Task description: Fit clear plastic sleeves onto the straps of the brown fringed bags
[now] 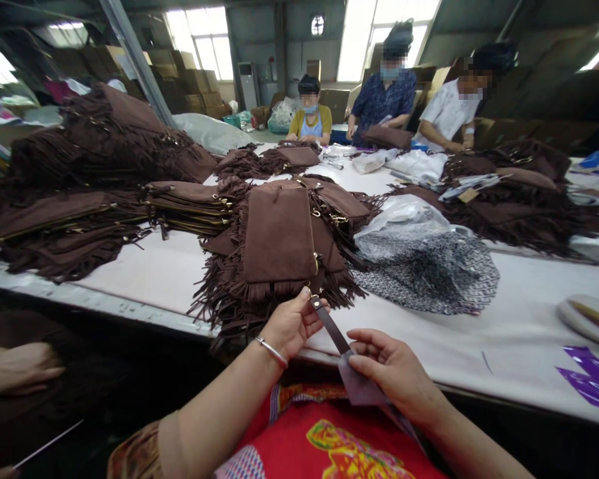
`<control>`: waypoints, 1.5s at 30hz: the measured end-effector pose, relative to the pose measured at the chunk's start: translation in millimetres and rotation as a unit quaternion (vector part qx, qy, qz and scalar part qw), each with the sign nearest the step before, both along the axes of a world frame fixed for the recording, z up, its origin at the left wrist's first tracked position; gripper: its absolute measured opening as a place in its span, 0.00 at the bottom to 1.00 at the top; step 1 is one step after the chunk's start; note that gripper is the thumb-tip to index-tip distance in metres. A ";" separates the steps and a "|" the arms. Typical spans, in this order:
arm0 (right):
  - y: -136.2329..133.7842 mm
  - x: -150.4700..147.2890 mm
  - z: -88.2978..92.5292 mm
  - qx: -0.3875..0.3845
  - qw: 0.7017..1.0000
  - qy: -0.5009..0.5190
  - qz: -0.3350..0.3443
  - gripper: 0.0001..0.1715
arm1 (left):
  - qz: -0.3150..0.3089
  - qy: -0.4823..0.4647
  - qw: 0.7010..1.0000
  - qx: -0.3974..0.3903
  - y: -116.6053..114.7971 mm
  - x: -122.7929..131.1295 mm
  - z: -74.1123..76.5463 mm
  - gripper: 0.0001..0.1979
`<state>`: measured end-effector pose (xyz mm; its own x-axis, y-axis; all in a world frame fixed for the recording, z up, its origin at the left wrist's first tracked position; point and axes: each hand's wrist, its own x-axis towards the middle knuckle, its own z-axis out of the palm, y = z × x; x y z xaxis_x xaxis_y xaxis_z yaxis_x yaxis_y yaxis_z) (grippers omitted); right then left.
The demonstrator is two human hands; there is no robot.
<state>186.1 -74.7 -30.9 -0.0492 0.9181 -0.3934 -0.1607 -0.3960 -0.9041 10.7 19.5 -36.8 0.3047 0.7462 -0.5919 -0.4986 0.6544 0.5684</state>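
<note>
A brown fringed pouch (279,233) lies on top of a fringed heap in front of me, its zipper along the right side. At its lower right corner, my left hand (292,324) pinches the metal-fitted end of a brown wrist strap (333,327). The strap runs down to my right hand (387,362), where thumb and fingers close on its lower end together with a thin greyish-purple piece (358,384). What material that piece is, I cannot tell. A clip seems to link strap and pouch, though my fingers partly hide it.
More brown pouches (190,199) are stacked at left, below a tall pile (114,140). Clear plastic over black-and-white patterned material (419,266) lies right of centre. A tape roll (592,319) and purple film (592,382) lie far right. A co-worker's hand (22,369) is at left; several people work across the table (180,266).
</note>
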 end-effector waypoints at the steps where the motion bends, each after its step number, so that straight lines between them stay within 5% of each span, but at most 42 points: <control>1: 0.5 0.8 -1.5 0.005 1.000 -0.010 -0.009 0.25 | 0.017 0.002 1.000 -0.003 3.6 3.4 -0.8 0.11; 11: 37.9 0.3 -4.7 0.110 0.990 -0.031 -0.087 0.32 | -0.034 -0.012 0.999 0.023 -7.0 20.2 -1.9 0.04; 14: 37.3 5.0 -3.3 0.098 0.993 -0.048 -0.046 0.36 | -0.018 -0.013 1.000 0.021 -7.4 15.4 1.3 0.03; 21: 0.5 15.9 -3.5 -0.008 0.973 -0.161 0.167 0.26 | 0.004 -0.021 0.999 0.026 -5.2 9.9 -4.9 0.04; 23: -1.5 9.8 -2.5 -0.034 0.975 -0.167 0.143 0.26 | -0.001 -0.020 0.999 0.028 -6.2 14.0 -8.7 0.05; 33: 37.6 -17.0 1.6 0.077 0.972 -0.220 0.022 0.22 | -0.016 -0.007 0.999 0.037 -9.7 20.0 -11.2 0.11; 39: 51.9 -24.9 -3.6 0.080 0.980 -0.179 0.029 0.24 | -0.068 0.071 0.981 0.169 -12.3 4.5 -12.6 0.17; 45: 54.3 -25.3 -7.6 0.068 0.988 -0.138 0.027 0.26 | -0.113 0.225 0.923 0.291 -11.0 -8.5 -7.0 0.07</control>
